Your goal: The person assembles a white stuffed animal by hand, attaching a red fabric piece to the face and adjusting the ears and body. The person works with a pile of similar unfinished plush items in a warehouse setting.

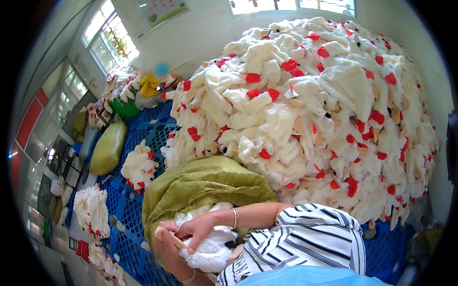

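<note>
An unstuffed white plush toy skin (212, 253) with beige ears and a dark patch lies close to my body. My left hand (163, 237) is closed on one beige ear (174, 239) of it. From the right, my right hand (201, 229) reaches across, its thumb and fingers closed around the white plush beside that ear. What the inner fingertips pinch is partly hidden. Just beyond both hands, an olive-green woven sack (210, 178) gapes toward me, with more white plush (205, 209) in its mouth.
A huge heap of white plush skins (296, 109) with red parts rises ahead and to the right. Blue plastic pallets (126, 209) cover the floor. Smaller plush piles (91, 209) lie at left, near a full olive sack (109, 148) and a green container (123, 107).
</note>
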Tool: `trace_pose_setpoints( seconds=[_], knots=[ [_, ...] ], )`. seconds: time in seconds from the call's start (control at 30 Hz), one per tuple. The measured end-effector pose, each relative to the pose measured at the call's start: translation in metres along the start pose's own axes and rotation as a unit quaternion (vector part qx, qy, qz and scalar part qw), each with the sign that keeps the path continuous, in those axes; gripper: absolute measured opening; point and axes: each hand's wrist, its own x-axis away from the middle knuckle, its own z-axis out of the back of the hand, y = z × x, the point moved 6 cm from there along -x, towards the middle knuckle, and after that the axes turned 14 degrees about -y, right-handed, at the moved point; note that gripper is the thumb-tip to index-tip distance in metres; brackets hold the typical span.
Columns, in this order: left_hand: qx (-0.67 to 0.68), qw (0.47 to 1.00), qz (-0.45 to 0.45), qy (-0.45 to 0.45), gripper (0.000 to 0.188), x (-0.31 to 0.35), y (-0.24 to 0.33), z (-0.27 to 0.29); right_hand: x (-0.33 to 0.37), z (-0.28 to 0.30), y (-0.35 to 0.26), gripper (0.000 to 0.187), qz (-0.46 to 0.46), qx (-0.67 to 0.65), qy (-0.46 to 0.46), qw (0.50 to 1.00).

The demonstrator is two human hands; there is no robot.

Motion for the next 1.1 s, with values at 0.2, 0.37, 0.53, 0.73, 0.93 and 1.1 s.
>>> trace_pose_setpoints(
  seconds=[0.2, 0.37, 0.53, 0.73, 0.93, 1.1],
  knots=[
    [0.124, 0.989, 0.071, 0.031, 0.031, 0.016, -0.016, -0.009, 0.011, 0.023, -0.031, 0.046, 0.0, -0.094, 0.213, 0.972],
    [0.249, 0.95, 0.101, -0.158, 0.045, 0.052, -0.052, -0.024, 0.029, 0.053, -0.053, 0.032, 0.031, -0.189, 0.419, 0.887],
    [0.292, 0.944, 0.091, -0.126, 0.063, 0.055, -0.073, -0.026, 0.02, 0.054, -0.053, 0.019, 0.076, -0.224, 0.419, 0.877],
    [0.268, 0.962, 0.042, -0.029, 0.086, 0.061, -0.082, 0.008, 0.022, 0.071, 0.019, 0.02, -0.053, -0.251, 0.469, 0.845],
    [0.171, 0.983, 0.07, -0.004, 0.111, 0.083, -0.109, 0.008, 0.05, 0.071, 0.084, 0.026, -0.076, -0.241, 0.545, 0.799],
    [-0.016, 0.986, 0.164, -0.036, 0.096, 0.09, -0.118, -0.006, 0.061, 0.078, 0.121, 0.028, -0.035, -0.29, 0.582, 0.759]
  ],
)
